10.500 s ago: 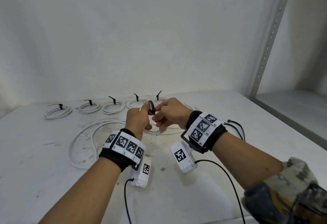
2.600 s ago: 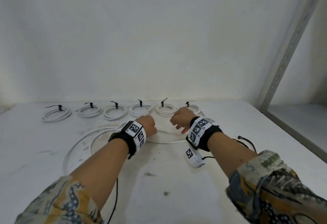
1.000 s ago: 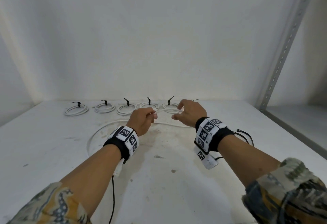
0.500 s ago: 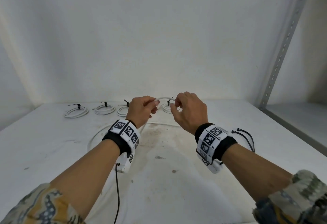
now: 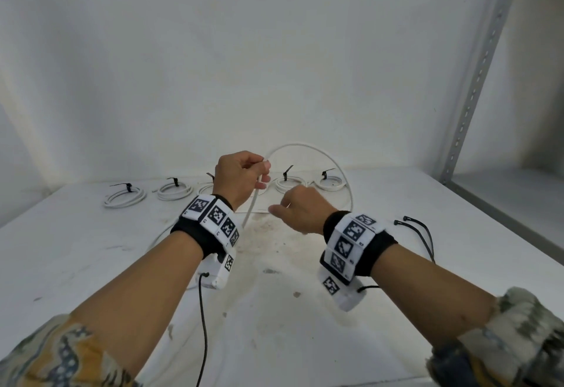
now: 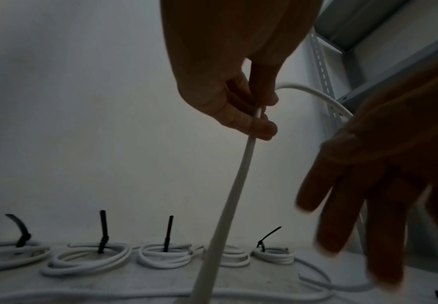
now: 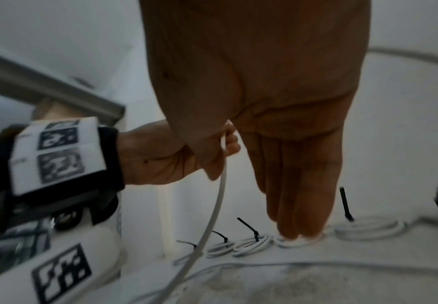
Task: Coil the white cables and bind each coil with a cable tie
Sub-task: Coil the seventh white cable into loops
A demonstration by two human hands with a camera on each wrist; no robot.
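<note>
One loop of the loose white cable [image 5: 308,146] already stands in the air behind the hands, while its remaining length trails on the bench [image 5: 76,252] in front of the row of tied coils [image 5: 125,198]. To coil well, I think each new turn should match this loop in size and be laid flat into the same pinch without twist. The left hand [image 5: 241,177] is raised and pinches the cable; the right hand [image 5: 300,214] hangs lower with straight fingers, holding nothing.
</note>
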